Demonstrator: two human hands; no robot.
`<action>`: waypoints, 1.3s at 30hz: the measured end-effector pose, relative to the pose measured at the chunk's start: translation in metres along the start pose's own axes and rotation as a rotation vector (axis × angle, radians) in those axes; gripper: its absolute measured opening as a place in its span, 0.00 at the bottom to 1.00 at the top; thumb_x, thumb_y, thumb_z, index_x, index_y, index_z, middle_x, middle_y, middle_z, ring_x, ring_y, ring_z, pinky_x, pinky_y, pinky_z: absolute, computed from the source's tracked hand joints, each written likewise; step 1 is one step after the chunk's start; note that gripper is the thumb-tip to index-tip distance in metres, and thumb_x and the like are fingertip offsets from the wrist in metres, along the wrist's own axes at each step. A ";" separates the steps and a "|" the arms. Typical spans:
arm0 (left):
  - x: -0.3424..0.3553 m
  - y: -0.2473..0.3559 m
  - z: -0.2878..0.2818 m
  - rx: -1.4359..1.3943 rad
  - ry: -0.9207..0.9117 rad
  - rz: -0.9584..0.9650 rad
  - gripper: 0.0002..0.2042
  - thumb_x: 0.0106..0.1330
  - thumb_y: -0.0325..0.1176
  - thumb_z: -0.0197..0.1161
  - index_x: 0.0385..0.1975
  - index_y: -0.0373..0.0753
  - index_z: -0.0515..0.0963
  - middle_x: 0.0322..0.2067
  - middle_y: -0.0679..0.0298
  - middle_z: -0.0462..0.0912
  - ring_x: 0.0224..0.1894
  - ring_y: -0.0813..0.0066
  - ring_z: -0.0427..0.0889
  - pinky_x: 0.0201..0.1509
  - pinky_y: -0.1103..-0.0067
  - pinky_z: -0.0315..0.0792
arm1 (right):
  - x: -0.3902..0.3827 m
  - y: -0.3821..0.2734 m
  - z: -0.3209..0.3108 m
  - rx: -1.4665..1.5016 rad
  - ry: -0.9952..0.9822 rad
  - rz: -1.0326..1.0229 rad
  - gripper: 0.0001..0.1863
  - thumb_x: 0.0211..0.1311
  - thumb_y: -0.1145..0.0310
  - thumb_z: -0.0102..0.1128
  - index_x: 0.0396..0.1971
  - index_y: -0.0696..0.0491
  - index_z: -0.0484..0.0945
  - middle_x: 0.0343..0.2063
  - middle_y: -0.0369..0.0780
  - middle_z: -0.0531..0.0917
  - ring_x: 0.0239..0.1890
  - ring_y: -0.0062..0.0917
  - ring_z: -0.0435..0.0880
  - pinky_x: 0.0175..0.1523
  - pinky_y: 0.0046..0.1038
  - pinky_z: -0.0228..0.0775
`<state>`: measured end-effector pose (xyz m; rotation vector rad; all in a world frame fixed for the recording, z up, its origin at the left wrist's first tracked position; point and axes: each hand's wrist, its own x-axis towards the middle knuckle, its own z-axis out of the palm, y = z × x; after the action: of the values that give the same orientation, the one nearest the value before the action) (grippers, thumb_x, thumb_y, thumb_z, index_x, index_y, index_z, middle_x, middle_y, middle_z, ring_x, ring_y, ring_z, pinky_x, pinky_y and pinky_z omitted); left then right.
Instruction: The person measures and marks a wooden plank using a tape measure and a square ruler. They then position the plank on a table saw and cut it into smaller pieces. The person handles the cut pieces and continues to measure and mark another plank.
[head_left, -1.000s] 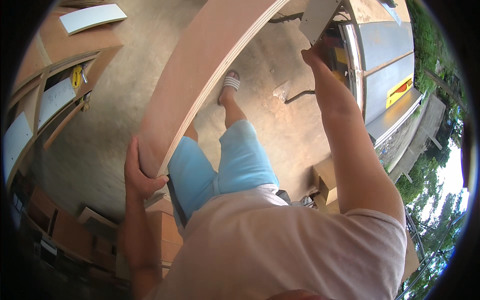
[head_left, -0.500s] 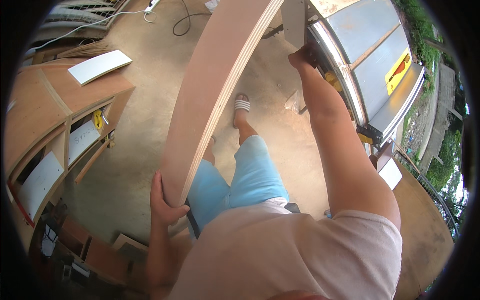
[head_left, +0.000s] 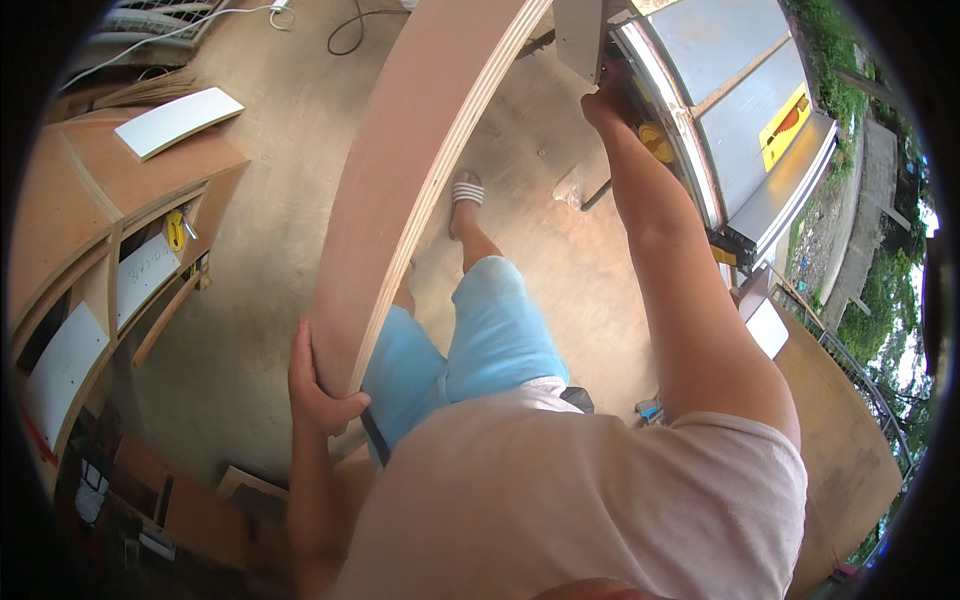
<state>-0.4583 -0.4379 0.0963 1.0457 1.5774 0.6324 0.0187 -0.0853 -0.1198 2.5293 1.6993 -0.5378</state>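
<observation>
A long plywood board with a pinkish-brown face and pale layered edge slants up from my waist past the picture's top. My left hand grips its near end, thumb on the edge side and fingers against the far left side. With the arm stretched out, my right hand is at the front edge of a table saw, below its metal rail. Shadow and the saw's edge hide those fingers, so I cannot see what they hold. A yellow insert with an orange-red part is set into the grey saw top.
A wooden cabinet at left carries a white panel, with more panels in its openings. A cable lies on the floor at the back. A brown sheet is at right, and wooden pieces are at lower left.
The whole view has shifted slightly, so most things sit a little further left. My left hand still grips the board, and my right hand stays at the saw's front edge.
</observation>
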 end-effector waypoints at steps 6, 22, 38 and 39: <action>-0.007 0.012 0.011 -0.130 0.057 -0.033 0.58 0.32 0.41 0.76 0.69 0.26 0.55 0.58 0.52 0.70 0.62 0.60 0.71 0.65 0.65 0.66 | 0.023 0.013 0.014 -0.078 0.169 0.008 0.31 0.55 0.72 0.54 0.63 0.51 0.70 0.63 0.50 0.72 0.67 0.43 0.70 0.67 0.38 0.64; 0.084 0.083 0.021 -0.115 -0.213 0.277 0.55 0.36 0.30 0.74 0.71 0.26 0.50 0.61 0.51 0.68 0.65 0.61 0.68 0.68 0.68 0.65 | -0.226 -0.027 -0.042 1.205 -0.323 0.041 0.20 0.64 0.57 0.61 0.46 0.58 0.82 0.40 0.44 0.86 0.48 0.31 0.83 0.55 0.34 0.72; 0.141 0.214 0.184 -0.397 -1.219 0.480 0.38 0.70 0.55 0.60 0.69 0.37 0.51 0.60 0.60 0.67 0.60 0.70 0.70 0.61 0.71 0.68 | -0.443 -0.067 -0.119 0.983 0.824 0.513 0.24 0.62 0.46 0.63 0.32 0.57 0.79 0.20 0.46 0.81 0.25 0.42 0.83 0.32 0.40 0.73; 0.144 0.242 0.186 -0.436 -1.262 0.373 0.37 0.71 0.55 0.59 0.69 0.38 0.52 0.59 0.61 0.68 0.59 0.71 0.72 0.59 0.70 0.70 | -0.459 -0.063 -0.106 0.951 0.785 0.560 0.24 0.61 0.47 0.63 0.32 0.57 0.79 0.21 0.47 0.81 0.26 0.43 0.83 0.32 0.41 0.73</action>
<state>-0.2122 -0.2213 0.1768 1.0524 0.1399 0.3700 -0.1659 -0.4441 0.1314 4.1011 0.7131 -0.3565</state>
